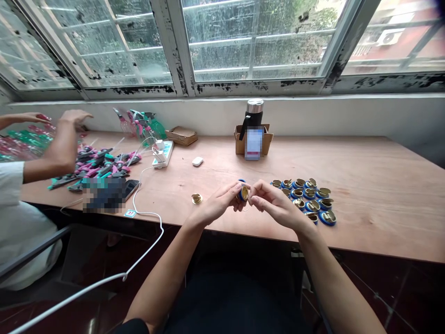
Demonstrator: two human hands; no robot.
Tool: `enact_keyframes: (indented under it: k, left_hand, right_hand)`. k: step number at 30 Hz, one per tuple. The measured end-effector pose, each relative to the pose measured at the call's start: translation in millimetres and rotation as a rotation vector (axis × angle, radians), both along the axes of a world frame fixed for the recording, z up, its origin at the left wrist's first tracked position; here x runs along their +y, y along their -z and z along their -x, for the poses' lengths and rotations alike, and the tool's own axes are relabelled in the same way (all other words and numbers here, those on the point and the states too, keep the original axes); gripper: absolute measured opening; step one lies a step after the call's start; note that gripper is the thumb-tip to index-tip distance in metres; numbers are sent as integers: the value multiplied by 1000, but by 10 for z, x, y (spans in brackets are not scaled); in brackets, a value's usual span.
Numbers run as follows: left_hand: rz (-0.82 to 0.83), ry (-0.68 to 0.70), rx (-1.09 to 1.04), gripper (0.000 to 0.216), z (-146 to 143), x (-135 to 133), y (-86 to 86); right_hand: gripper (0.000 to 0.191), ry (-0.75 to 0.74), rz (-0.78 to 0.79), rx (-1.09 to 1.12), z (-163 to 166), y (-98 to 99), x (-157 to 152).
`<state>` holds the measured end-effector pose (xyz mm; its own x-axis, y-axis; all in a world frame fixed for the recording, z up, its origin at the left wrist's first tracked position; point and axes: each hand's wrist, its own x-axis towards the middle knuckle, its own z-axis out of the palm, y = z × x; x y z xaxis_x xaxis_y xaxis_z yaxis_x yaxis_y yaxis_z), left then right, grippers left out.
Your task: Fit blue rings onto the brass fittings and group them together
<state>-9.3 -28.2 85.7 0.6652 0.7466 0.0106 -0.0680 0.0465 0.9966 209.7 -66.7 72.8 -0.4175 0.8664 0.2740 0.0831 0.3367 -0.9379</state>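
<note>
Our bare left forearm [163, 283] and right forearm [339, 283] angle inward from below; left hand [219, 202] and right hand [274, 204] meet at centre, wrists bent, fingers curled, fingertips [251, 199] pinched together, palms facing.

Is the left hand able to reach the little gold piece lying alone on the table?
Probably yes. The left hand sits right beside the gold piece, with only bare wood tabletop between. It is gripping a blue-and-gold piece, though, which might need setting down first.

partly hidden: blue-and-gold cap [244, 193] behind fingers [256, 196] | blurred: label [254, 144], tabletop patch [104, 195]
</note>
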Motion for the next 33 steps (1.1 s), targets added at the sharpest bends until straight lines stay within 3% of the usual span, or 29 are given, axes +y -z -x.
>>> enact_keyframes:
  k: [8, 21, 28, 33]
  left_hand:
    - [-49, -1, 21, 37, 10, -70, -107]
    - [-93, 4, 52, 29, 40, -71, -128]
    - [-168, 61, 25, 25, 74, -47, -106]
    - [-195, 126, -44, 32, 119, -9, -39]
  right_hand:
    - [30, -59, 25, 21, 32, -30, -14]
    - [24, 31, -45, -4, 55, -15, -13]
    - [16, 215, -384, -224, 93, 14, -50]
    - [14, 244, -631, -290, 148, -18, -120]
